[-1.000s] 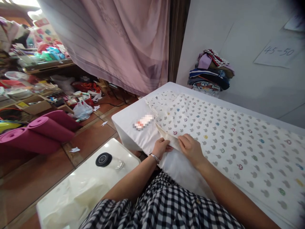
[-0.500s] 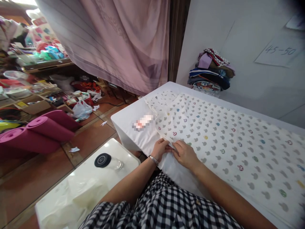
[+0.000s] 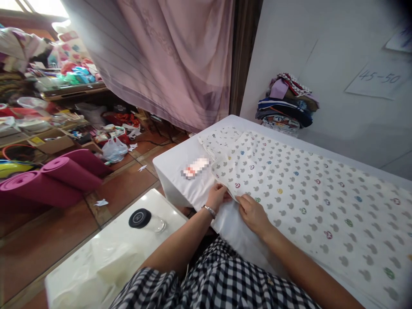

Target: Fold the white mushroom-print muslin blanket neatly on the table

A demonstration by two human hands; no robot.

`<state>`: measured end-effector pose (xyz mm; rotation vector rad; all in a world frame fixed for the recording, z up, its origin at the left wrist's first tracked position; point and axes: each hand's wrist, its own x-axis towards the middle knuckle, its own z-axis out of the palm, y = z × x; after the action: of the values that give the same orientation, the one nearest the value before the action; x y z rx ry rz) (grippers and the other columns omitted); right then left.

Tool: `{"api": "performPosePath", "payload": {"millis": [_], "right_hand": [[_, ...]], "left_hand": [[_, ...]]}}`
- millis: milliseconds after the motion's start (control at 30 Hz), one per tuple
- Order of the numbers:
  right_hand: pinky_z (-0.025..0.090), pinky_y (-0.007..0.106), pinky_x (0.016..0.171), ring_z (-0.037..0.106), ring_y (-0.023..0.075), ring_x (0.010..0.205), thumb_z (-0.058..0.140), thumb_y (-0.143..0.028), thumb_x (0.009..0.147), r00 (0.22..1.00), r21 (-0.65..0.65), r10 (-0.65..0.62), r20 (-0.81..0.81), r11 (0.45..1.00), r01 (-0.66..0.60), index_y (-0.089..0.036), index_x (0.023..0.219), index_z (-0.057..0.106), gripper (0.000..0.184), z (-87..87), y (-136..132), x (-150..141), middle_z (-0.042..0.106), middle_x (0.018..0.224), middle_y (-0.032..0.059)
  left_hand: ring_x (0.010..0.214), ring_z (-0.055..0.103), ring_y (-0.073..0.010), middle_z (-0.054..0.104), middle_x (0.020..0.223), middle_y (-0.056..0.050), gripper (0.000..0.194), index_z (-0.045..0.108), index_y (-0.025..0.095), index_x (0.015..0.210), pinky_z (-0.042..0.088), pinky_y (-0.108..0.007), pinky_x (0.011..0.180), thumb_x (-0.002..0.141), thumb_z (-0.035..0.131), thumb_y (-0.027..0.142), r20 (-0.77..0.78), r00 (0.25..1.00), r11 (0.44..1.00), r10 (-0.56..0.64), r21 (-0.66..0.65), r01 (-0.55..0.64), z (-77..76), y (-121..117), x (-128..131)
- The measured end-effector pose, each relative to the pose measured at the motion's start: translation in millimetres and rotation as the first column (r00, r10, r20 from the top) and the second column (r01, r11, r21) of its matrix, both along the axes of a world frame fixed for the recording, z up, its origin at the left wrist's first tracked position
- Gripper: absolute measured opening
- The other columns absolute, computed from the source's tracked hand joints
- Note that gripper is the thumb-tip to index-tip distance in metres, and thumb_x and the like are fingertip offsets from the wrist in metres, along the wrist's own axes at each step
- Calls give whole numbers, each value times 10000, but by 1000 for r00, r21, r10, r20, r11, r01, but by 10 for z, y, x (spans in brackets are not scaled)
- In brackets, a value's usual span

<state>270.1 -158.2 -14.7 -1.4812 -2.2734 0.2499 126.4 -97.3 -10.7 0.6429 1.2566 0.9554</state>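
Note:
A white cloth [image 3: 296, 197] printed with grey shapes and small coloured figures lies spread over the white-covered table [image 3: 170, 161]. Its near left edge is pinched by my left hand [image 3: 217, 196], which wears a metal bracelet at the wrist. A little to the right, my right hand [image 3: 254, 214] grips the same edge between thumb and fingers. Both hands are closed, and the fingertips are partly hidden by the cloth. Beyond its left end shows a cloth part with a finer print [image 3: 219, 139]. A small blurred item [image 3: 195, 168] lies on the table left of the cloth.
At lower left stands a low white table [image 3: 109, 234] bearing a clear jar with a black lid [image 3: 140, 218] and a crumpled plastic bag [image 3: 112, 266]. Rolled pink mats [image 3: 64, 171] lie on the tiled floor. Folded clothes [image 3: 286, 103] are stacked by the wall, beside a pink curtain [image 3: 180, 56].
My hands have moved slightly apart along the cloth's edge, still holding it. The whole view has shifted a little, with things sitting lower in the picture.

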Motion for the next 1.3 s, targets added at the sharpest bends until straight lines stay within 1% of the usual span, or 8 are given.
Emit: {"api": "performPosePath", "payload": {"millis": [167, 300, 467, 633, 833, 967, 1100, 1300], "right_hand": [[450, 268, 733, 535, 170, 862, 372, -121, 858, 1000, 27, -11, -7, 1000, 11, -195, 1173, 513, 353, 15, 2, 27, 566, 931, 58], [458, 264, 712, 541, 172, 866, 360, -115, 854, 998, 33, 9, 61, 999, -11, -194, 1242, 473, 412, -36, -3, 22, 564, 960, 68], [452, 254, 684, 546, 167, 826, 369, -106, 848, 985, -18, 61, 159, 998, -59, -187, 1249, 487, 426, -70, 4, -33, 568, 925, 66], [436, 253, 640, 542, 168, 778, 380, -98, 838, 973, -20, 80, 216, 997, -78, -198, 1272, 472, 455, -91, 12, -53, 564, 898, 58], [412, 252, 605, 535, 169, 736, 389, -85, 831, 968, -11, 78, 240, 997, -77, -214, 1265, 482, 463, -100, 11, -55, 557, 875, 51], [428, 261, 635, 546, 174, 764, 370, -82, 840, 968, -34, 91, 235, 996, -85, -197, 1277, 473, 463, -89, 15, -60, 563, 894, 60], [450, 259, 660, 553, 170, 789, 369, -98, 844, 978, -44, 109, 179, 994, -103, -183, 1281, 469, 457, -109, 17, -25, 563, 907, 65], [481, 286, 764, 557, 159, 874, 364, -107, 825, 991, -62, 70, -110, 995, -78, -225, 1264, 478, 468, -166, 52, 96, 574, 972, 50]], "left_hand": [[489, 581, -123, 586, 551, 9, 89, 497, 169, 735, 514, -260, 528, 686, 558, 125, -10, 988, 988, 152, -7, -152, -5, 233, -74], [451, 547, -100, 530, 509, 40, 108, 467, 176, 680, 492, -220, 481, 669, 549, 108, -50, 976, 977, 211, 11, -211, -10, 161, -203], [475, 562, -102, 577, 567, 14, 97, 480, 172, 693, 488, -211, 467, 658, 554, 121, -35, 980, 980, 194, 39, -193, 7, 24, -269], [518, 574, -103, 570, 569, 17, 100, 477, 173, 680, 508, -222, 523, 652, 561, 126, 30, 982, 980, 185, 71, -187, 8, 30, -233], [585, 618, -141, 624, 664, -37, 167, 530, 153, 775, 534, -273, 566, 758, 567, 315, 151, 975, 982, 162, 69, -174, -12, 32, -226], [617, 632, -153, 651, 713, -58, 221, 527, 148, 815, 538, -273, 572, 753, 629, 335, 136, 978, 984, 161, 48, -169, 1, 28, -220], [625, 635, -148, 657, 718, -51, 223, 537, 151, 808, 538, -266, 590, 735, 668, 315, 132, 978, 985, 163, 40, -169, -11, 59, -233], [625, 639, -142, 655, 743, -55, 199, 565, 144, 875, 539, -268, 615, 772, 610, 309, 260, 965, 999, 44, 13, -49, -86, 133, -330]]}}
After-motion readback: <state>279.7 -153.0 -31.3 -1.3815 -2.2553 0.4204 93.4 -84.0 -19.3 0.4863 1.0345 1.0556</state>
